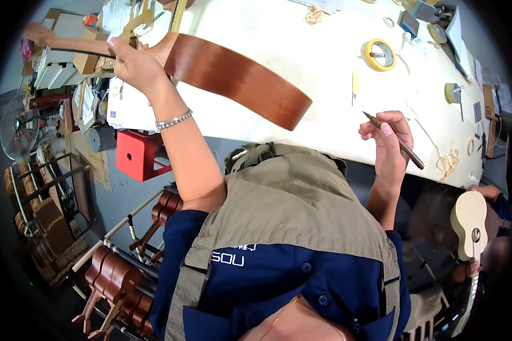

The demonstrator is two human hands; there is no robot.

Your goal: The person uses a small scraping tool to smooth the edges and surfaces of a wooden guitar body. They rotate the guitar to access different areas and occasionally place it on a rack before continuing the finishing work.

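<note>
A small brown ukulele (pixel 239 79) is held up on its side at the table's near edge, its curved wooden side facing me. Its neck points left, and my left hand (pixel 137 67) is wrapped round it close to the body. To the right of the ukulele, my right hand (pixel 393 139) grips a slim brown pen (pixel 411 153) between thumb and fingers. The pen's dark pointed tip aims up and left, apart from the wood. Part of the ukulele's faces is hidden from this angle.
On the white table (pixel 324 125) lie a yellow tape roll (pixel 368 63), a yellow-handled cutter (pixel 355 85) and tangled string (pixel 448 163). A red stool (pixel 135 154) stands below left, near a rack of brown ukuleles (pixel 114 273). At right, another person holds a pale ukulele (pixel 466 227).
</note>
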